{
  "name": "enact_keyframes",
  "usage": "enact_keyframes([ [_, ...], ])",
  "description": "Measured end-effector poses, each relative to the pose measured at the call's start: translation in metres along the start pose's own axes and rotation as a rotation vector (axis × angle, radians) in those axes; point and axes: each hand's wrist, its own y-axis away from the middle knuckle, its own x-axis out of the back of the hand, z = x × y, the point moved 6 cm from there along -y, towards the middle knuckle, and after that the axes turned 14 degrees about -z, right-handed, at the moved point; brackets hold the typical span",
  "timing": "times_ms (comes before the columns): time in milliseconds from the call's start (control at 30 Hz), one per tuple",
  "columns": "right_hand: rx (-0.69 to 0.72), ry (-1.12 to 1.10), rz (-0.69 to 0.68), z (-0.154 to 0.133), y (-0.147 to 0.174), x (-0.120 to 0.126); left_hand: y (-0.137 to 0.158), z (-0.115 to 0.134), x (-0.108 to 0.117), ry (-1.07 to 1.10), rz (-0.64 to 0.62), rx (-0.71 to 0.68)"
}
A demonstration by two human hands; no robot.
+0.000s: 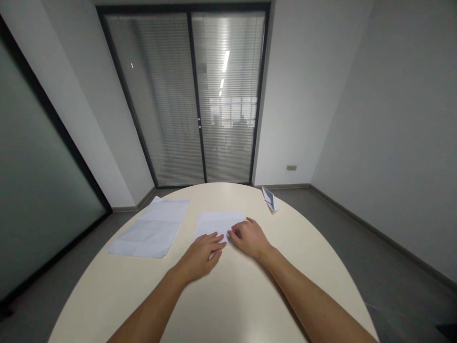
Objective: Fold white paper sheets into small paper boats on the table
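White paper (216,221) under both hands (199,255) (252,238)

Dim, flat, grayish room light, source out of frame; brightest bits are white light strips (226,61) in the right pane of the glass door (228,119), reflected or seen through, can't tell, plus a soft glare on the near part of the bench (250,324). Shadows faint, darkest along the underside of the right arm (314,300); floor (396,281) and lower corners go murky. Wide-lens stretch tilts the door frame and walls (303,85), overall soft, paper sheets (150,228) pale with little detail.
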Motion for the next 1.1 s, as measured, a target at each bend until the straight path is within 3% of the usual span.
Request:
enact_keyframes([
  [67, -0.025, 0.008, 0.011, -0.001, 0.000, 0.001, 0.001, 0.011, 0.003, -0.012, -0.028, -0.046],
  [167, 0.086, -0.045, -0.012, -0.004, -0.003, -0.008, 0.003, 0.030, 0.006, -0.010, -0.068, -0.146],
  [300, 0.142, -0.082, -0.144, 0.006, -0.007, -0.027, 0.004, 0.043, 0.011, 0.034, -0.041, -0.225],
  [467, 0.173, -0.124, -0.228, 0.010, -0.005, -0.031, 0.001, 0.031, 0.015, 0.058, 0.100, -0.100],
  [633, 0.302, -0.157, -0.252, -0.007, -0.001, -0.025, -0.002, 0.012, 0.015, 0.048, 0.263, 0.011],
  [767, 0.345, -0.164, -0.257, -0.016, -0.001, -0.025, -0.010, -0.007, -0.006, -0.003, 0.091, 0.149],
  [967, 0.135, -0.128, -0.220, 0.017, -0.010, -0.037, -0.012, -0.022, -0.019, -0.097, -0.015, 0.262],
  [1100, -0.095, -0.065, -0.063, 0.048, -0.013, -0.033, -0.011, -0.028, -0.020, -0.124, -0.022, 0.358],
])
